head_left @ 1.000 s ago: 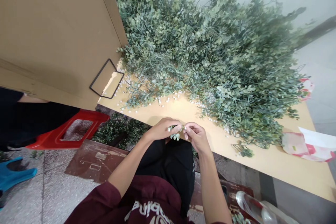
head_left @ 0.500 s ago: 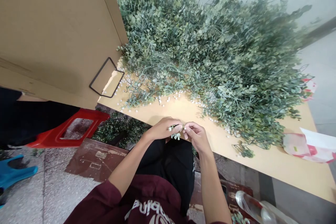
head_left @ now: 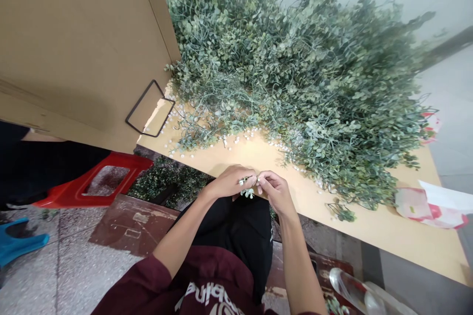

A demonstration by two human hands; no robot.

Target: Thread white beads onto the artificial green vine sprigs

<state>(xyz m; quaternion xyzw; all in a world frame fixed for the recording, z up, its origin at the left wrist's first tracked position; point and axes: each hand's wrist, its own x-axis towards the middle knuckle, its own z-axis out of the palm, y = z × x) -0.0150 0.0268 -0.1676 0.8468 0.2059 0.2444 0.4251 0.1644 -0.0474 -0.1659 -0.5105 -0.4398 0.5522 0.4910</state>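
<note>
Soft even light casts a faint shadow by the left hand (head_left: 232, 182).

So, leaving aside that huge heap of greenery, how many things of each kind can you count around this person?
Left hand and right hand: 2
Leafy sprig: 1
Red plastic stool: 1
Blue plastic piece: 1
Cardboard box: 1
Clear plastic item: 1
Total: 7

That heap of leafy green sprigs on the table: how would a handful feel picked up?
The heap of leafy sprigs probably feels light and springy, since its thin wiry stems curl out at the edges. They look tangled, so a handful would likely drag neighbouring sprigs along.
</note>
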